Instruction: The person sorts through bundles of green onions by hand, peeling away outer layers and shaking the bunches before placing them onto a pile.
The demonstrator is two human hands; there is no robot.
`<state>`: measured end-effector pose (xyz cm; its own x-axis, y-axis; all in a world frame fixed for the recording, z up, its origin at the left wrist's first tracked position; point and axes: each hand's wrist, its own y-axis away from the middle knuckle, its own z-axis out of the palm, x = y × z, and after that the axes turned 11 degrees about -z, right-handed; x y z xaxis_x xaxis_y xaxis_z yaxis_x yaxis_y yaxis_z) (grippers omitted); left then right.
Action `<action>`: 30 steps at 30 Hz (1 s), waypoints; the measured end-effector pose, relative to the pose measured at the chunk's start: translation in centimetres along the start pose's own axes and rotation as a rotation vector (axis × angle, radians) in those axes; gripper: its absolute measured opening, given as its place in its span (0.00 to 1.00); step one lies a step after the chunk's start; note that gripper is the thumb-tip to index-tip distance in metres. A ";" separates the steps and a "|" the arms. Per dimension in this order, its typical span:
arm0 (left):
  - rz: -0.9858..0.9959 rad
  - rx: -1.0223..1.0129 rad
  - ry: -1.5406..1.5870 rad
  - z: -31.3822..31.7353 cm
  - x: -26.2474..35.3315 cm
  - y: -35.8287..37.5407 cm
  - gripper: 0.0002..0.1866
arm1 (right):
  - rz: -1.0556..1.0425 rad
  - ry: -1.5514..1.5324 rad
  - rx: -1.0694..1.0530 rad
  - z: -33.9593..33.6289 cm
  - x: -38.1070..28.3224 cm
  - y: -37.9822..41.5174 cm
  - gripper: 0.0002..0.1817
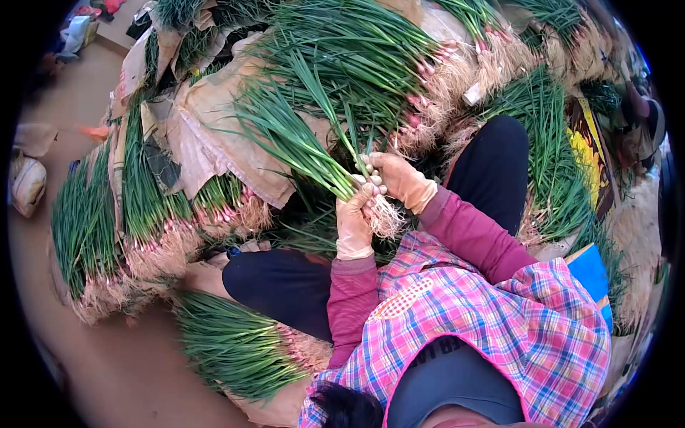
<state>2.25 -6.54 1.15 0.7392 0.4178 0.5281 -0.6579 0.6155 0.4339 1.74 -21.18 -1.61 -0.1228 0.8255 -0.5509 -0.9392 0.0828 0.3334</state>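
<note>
My left hand (354, 225), in a pale glove, is closed around a bunch of spring onions (303, 153) just below their bulbs. The green leaves point up and left, and the pale roots (385, 216) hang toward my lap. My right hand (405, 182), gloved too, is closed at the bulb end of a few more spring onion stalks (346, 135), right beside the bunch. Whitish round bulbs (371, 178) show between both hands. The right fingertips are partly hidden by the bulbs.
A large heap of spring onions (342, 43) lies ahead, roots to the right. Bundles partly wrapped in brown paper (228, 132) stand at left. More spring onions lie at lower left (235, 346) and right (531, 135). My bent knees (496, 167) flank the hands. Brown floor (135, 378) extends left.
</note>
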 end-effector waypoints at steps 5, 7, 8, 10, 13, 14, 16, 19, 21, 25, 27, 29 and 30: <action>-0.031 0.058 -0.096 -0.5 0.2 0.0 0.11 | -0.143 0.486 0.019 3.0 -1.8 0.2 0.10; 0.001 -0.029 0.028 0.6 0.3 0.4 0.12 | -0.161 0.436 0.087 2.7 -1.0 -0.8 0.10; 0.010 -0.048 0.118 0.8 0.2 0.3 0.12 | -0.056 0.209 0.142 2.3 -0.7 -0.9 0.10; -0.021 -0.062 0.163 0.0 0.3 -0.3 0.11 | 0.049 -0.105 0.193 1.6 0.3 -1.6 0.09; -0.022 -0.275 0.318 -1.0 0.1 0.0 0.10 | 0.065 -0.982 -0.005 0.6 -0.3 -3.7 0.11; -0.032 -0.326 0.339 -0.2 0.3 0.8 0.10 | -0.124 -0.986 0.129 0.8 -2.0 -2.7 0.11; -0.066 -0.417 0.370 -0.1 0.6 1.5 0.11 | -0.404 -0.177 0.162 -1.5 -2.4 -4.3 0.10; -0.098 -0.232 0.382 -0.2 1.2 1.3 0.15 | -0.297 1.282 -0.435 -4.3 0.8 -1.7 0.10; -0.076 -0.287 0.426 -1.0 1.1 0.8 0.21 | -0.381 1.416 -0.924 -8.9 5.0 1.5 0.13; 0.150 -0.244 0.158 0.3 1.8 2.6 0.23 | -0.637 1.556 -0.050 -1.7 -1.8 1.5 0.11; 0.248 -0.424 0.220 0.9 3.3 3.9 0.24 | -0.970 1.710 0.401 -0.5 -6.5 0.3 0.11; 0.189 -0.374 0.295 2.2 4.5 4.7 0.29 | -0.699 2.128 0.676 0.0 -11.5 -1.0 0.12; 0.183 -0.291 0.202 2.3 4.5 4.3 0.28 | -0.588 2.144 0.526 -1.9 -12.4 -2.3 0.13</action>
<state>2.45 -3.56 7.05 0.6463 0.6433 0.4103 -0.7345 0.6703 0.1061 4.84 -32.67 3.01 -0.3424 -0.9052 -0.2516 -0.8941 0.3963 -0.2088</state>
